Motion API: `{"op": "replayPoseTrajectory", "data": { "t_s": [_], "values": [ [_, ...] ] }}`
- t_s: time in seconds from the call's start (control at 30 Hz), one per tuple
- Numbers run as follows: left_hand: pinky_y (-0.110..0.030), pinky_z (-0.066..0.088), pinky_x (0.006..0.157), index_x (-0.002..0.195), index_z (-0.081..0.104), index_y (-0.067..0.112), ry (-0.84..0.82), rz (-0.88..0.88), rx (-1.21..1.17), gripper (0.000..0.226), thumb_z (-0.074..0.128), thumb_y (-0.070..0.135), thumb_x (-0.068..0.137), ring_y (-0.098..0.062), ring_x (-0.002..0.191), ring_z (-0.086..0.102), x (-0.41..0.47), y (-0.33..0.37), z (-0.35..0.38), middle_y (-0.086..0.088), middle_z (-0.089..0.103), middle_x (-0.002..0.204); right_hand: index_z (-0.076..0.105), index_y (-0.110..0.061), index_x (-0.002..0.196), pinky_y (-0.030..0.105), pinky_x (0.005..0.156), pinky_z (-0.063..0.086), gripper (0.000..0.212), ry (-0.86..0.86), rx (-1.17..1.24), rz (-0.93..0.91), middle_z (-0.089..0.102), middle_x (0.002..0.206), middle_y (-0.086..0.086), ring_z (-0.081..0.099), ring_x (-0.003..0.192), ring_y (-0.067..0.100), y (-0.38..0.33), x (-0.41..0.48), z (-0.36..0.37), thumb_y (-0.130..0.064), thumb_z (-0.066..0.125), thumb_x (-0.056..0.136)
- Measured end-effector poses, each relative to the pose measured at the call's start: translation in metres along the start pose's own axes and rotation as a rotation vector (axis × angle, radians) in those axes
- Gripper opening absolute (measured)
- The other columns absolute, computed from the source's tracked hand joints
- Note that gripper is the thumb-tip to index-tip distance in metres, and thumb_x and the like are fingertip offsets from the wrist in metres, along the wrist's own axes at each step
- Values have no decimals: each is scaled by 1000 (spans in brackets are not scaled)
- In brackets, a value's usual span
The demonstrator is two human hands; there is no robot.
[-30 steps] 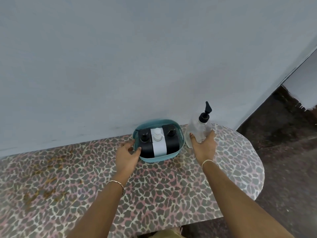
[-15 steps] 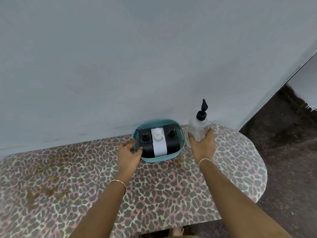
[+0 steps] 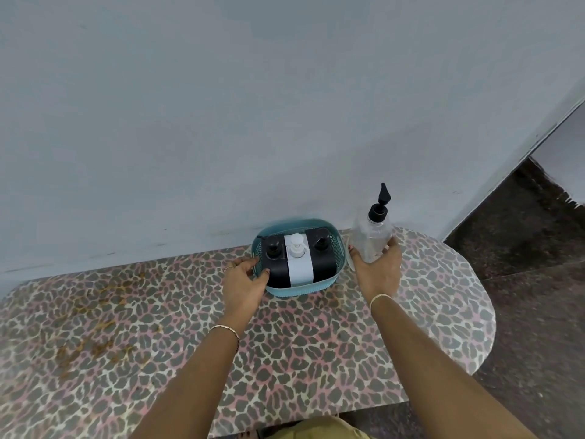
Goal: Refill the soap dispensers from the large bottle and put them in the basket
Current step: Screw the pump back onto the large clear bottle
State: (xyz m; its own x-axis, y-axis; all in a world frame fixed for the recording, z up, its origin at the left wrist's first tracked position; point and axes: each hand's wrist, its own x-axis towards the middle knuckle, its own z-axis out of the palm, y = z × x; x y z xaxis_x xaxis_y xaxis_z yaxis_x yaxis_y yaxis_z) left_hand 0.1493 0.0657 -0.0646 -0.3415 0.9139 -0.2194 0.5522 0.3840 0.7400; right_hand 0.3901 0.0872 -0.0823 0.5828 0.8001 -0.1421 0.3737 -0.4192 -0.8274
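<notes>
We see a pale blue-grey wall behind a rounded surface covered in leopard print, stained yellowish toward its left. At right, dark floor meets a second wall.

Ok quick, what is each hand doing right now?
The left hand grips the basket by its rim.
The right hand holds the clear bottle.

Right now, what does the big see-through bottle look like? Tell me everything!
The large bottle is clear and plastic-looking, with a black pump top whose spout points up. It stands about upright on the leopard-print table, close to the wall, just right of the teal basket. The right hand grips its lower half, thumb on one side, fingers on the other. How much soap is inside is hard to tell.
</notes>
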Motion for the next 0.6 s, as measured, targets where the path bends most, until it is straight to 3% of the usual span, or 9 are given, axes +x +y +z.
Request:
{"op": "replayPoseTrajectory", "data": {
  "t_s": [0.17, 0.37, 0.5, 0.6],
  "values": [
    [-33, 49, 95, 124, 62, 19, -5, -11, -11, 45, 73, 25, 80, -18, 110, 59, -2, 0, -1, -7, 55, 132, 31, -16, 136, 46, 97, 46, 85, 54, 6, 47, 43, 128, 1, 49, 116, 24, 10, -19, -1, -44, 78, 71],
    [-36, 51, 91, 126, 58, 23, 23, 23, -17, 51, 74, 29, 79, -15, 104, 60, -5, 3, -4, -4, 58, 128, 43, -17, 112, 36, 82, 45, 53, 37, -27, -21, 47, 102, -4, 51, 96, 20, 9, -51, 0, -35, 77, 75],
    [-36, 50, 94, 126, 60, 20, 2, 50, 23, 50, 75, 28, 79, -19, 110, 58, -3, 6, -8, -7, 50, 135, 52, -18, 119, 32, 96, 41, 43, -95, -81, -207, 52, 110, -6, 50, 108, 15, 2, -57, 6, -33, 70, 83],
    [-36, 45, 101, 130, 57, 18, -51, 57, 72, 51, 72, 28, 83, -24, 119, 52, 1, 7, -7, -8, 43, 138, 52, -19, 129, 35, 103, 38, 48, -192, -173, -302, 57, 124, -1, 46, 121, 18, -6, -52, 14, -35, 66, 86]
  ]
}}
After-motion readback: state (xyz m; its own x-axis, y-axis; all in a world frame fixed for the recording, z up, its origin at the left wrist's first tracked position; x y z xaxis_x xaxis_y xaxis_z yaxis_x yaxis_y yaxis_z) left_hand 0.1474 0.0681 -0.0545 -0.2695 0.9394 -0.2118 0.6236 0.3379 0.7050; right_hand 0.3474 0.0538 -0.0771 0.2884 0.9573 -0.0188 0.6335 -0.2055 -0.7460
